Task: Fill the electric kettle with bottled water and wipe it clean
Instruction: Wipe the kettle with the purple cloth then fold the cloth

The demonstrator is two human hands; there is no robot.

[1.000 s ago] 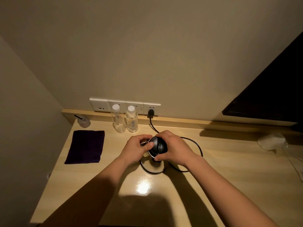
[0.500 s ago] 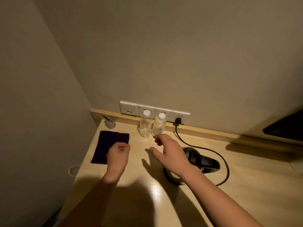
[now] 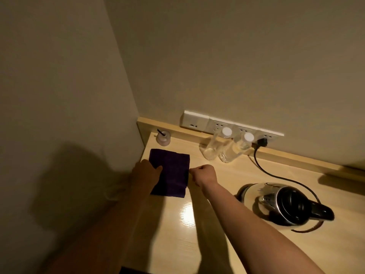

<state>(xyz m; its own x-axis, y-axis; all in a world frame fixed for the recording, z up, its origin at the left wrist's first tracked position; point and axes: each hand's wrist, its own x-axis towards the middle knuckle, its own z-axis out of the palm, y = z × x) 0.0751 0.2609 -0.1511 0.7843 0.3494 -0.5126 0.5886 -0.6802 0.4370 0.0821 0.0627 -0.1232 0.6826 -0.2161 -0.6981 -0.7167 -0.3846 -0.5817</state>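
Observation:
A dark purple cloth lies folded flat near the table's left edge. My left hand rests on its left edge with the fingers laid over the fabric. My right hand sits at the cloth's right edge with the fingers curled and pinching that edge. The electric kettle, steel with a black lid and handle, stands on its base at the right with the lid down, well clear of both hands. Two clear water bottles with white caps stand by the back wall.
The kettle's black cord runs from a wall socket across the table to the base. A small clear cup with a dark stick stands in the back left corner. A wall closes off the table's left side.
Both hands left the kettle and moved left to the purple cloth. The right hand, spread over the table half a second ago, is now curled at the cloth's edge. My view swung left.

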